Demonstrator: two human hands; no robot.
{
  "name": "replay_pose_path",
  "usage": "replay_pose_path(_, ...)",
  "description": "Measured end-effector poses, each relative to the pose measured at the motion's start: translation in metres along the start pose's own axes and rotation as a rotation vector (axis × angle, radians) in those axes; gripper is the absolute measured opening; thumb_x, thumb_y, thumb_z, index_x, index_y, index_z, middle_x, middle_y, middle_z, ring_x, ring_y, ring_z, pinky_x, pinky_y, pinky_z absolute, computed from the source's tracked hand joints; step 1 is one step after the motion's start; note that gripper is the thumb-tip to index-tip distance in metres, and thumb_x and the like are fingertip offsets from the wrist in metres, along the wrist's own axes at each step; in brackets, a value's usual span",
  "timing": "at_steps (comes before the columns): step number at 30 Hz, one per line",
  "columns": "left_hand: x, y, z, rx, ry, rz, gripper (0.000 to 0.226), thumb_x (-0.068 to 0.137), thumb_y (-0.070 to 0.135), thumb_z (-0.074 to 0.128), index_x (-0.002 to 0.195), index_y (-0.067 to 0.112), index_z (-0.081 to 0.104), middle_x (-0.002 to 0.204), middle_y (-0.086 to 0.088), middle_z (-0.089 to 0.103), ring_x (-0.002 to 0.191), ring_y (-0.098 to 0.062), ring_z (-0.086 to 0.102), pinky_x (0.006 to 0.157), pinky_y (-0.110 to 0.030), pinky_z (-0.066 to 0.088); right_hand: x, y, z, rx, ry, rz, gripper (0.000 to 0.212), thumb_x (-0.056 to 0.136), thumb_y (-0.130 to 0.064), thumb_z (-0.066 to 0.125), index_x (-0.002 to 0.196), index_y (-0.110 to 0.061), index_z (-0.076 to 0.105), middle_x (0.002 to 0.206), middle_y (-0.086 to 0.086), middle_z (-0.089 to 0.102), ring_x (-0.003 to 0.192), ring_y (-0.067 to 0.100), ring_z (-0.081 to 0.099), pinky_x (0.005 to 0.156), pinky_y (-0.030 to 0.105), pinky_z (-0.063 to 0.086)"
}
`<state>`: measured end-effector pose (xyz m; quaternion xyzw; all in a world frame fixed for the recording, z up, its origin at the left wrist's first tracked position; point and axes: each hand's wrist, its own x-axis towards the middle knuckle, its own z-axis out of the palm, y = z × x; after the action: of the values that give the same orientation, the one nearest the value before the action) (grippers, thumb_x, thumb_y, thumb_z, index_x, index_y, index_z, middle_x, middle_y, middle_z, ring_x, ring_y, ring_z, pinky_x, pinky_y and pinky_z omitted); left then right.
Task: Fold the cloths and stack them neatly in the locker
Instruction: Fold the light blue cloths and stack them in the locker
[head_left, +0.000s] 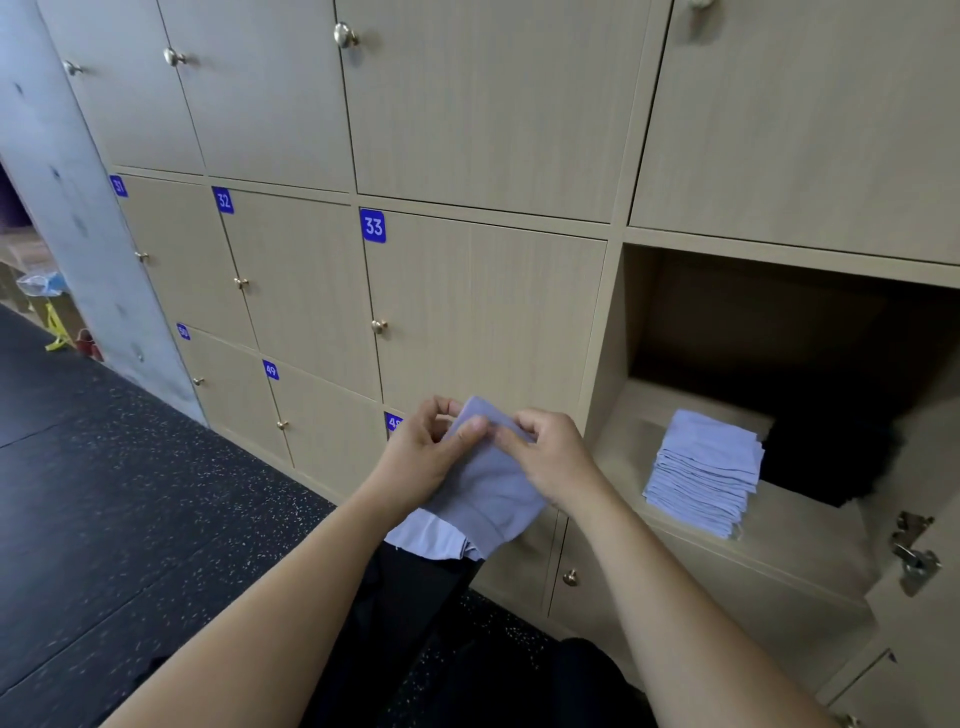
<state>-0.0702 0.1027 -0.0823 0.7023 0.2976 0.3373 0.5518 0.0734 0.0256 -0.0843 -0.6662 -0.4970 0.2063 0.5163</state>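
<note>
Two hands share one grey-blue cloth (488, 488), held in the air just left of the locker (613, 364). On the left hand (421, 457), the thumb and curled fingers (470, 428) pinch the cloth's top edge, and the rest of the cloth hangs down past the palm. On the right hand (550, 457), the fingers (511, 441) pinch the same top edge from the other side, the two pinches nearly touching. So the cloth lies between and below both sets of fingers, its upper corner poking out above them. A paler layer (431, 535) shows under its lower edge; whether it belongs to this cloth I cannot tell.

It looks thin, light and limp, likely to sag and slip out of line unless held by its corners or along an edge. A pinch at two corners should keep the fold square.

Inside the locker, at the front left of its floor, sits a stack (706, 467) of folded cloths, edges fairly even. A dark thing (831, 457) lies deeper in the locker, toward its right.
</note>
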Motion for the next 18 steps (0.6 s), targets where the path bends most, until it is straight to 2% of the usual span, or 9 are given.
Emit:
replay_pose_path(2,-0.007,-0.005,-0.003,0.014,-0.061,-0.049,0.035,0.081,0.035,0.078,0.105,0.019,0.058,0.086,0.007,0.073,0.076,-0.005,0.07,0.062,-0.019,0.051,-0.001,0.002,-0.005,0.136,0.067,0.031,0.038,0.09,-0.017,0.066,0.061,-0.012,0.042,0.06,-0.001,0.035,0.06,0.011,0.032,0.055,0.027,0.026)
replay_pose_path(3,-0.009,-0.009,-0.005,0.013,-0.078,-0.064,0.041,0.078,0.035,0.082,0.107,0.016,0.06,0.091,0.003,0.074,0.082,-0.009,0.072,0.065,-0.021,0.054,-0.002,0.004,-0.008,0.188,0.09,0.05,0.036,0.091,-0.017,0.065,0.064,-0.003,0.046,0.064,0.003,0.04,0.062,0.013,0.036,0.057,0.027,0.029)
replay_pose_path(5,-0.01,-0.019,-0.008,-0.05,-0.067,-0.085,0.052,0.072,0.036,0.085,0.106,0.004,0.062,0.098,-0.012,0.074,0.093,-0.026,0.072,0.079,-0.035,0.059,-0.005,0.009,-0.014,0.279,0.112,0.073,0.036,0.092,-0.02,0.064,0.08,0.012,0.052,0.072,0.009,0.049,0.068,0.018,0.044,0.063,0.032,0.034)
replay_pose_path(7,-0.01,-0.025,-0.007,-0.193,-0.01,-0.122,0.055,0.072,0.03,0.085,0.107,-0.006,0.061,0.1,-0.019,0.072,0.1,-0.035,0.069,0.087,-0.039,0.058,-0.008,0.014,-0.018,0.323,0.138,0.082,0.038,0.093,-0.021,0.063,0.088,0.015,0.053,0.076,0.012,0.053,0.071,0.021,0.047,0.065,0.034,0.036)
replay_pose_path(10,-0.008,-0.029,0.004,-0.287,-0.007,-0.21,0.05,0.078,0.034,0.075,0.111,-0.002,0.065,0.108,-0.019,0.071,0.102,-0.031,0.068,0.085,-0.033,0.056,-0.013,0.02,-0.019,0.385,0.198,0.096,0.038,0.094,-0.021,0.062,0.09,0.015,0.052,0.077,0.012,0.053,0.071,0.021,0.047,0.065,0.034,0.035)
replay_pose_path(13,-0.005,-0.028,0.021,-0.281,-0.03,-0.314,0.035,0.094,0.034,0.063,0.113,0.006,0.068,0.109,-0.011,0.073,0.103,-0.025,0.068,0.082,-0.034,0.057,-0.017,0.023,-0.015,0.425,0.261,0.102,0.041,0.088,-0.028,0.063,0.09,0.011,0.052,0.077,0.011,0.054,0.072,0.021,0.047,0.066,0.035,0.036)
replay_pose_path(15,0.0,-0.027,0.032,-0.253,0.002,-0.344,0.031,0.099,0.03,0.054,0.112,0.005,0.066,0.109,-0.009,0.073,0.096,-0.022,0.069,0.08,-0.034,0.057,-0.019,0.025,-0.015,0.414,0.284,0.103,0.041,0.088,-0.029,0.064,0.089,0.01,0.052,0.076,0.01,0.052,0.071,0.02,0.045,0.064,0.034,0.035)
replay_pose_path(18,0.008,-0.024,0.041,-0.191,0.042,-0.342,0.031,0.103,0.027,0.044,0.109,0.005,0.064,0.106,-0.011,0.069,0.092,-0.023,0.062,0.088,-0.041,0.052,-0.021,0.033,-0.021,0.399,0.289,0.145,0.049,0.096,-0.034,0.057,0.088,0.014,0.049,0.076,0.007,0.049,0.071,0.015,0.046,0.062,0.029,0.036)
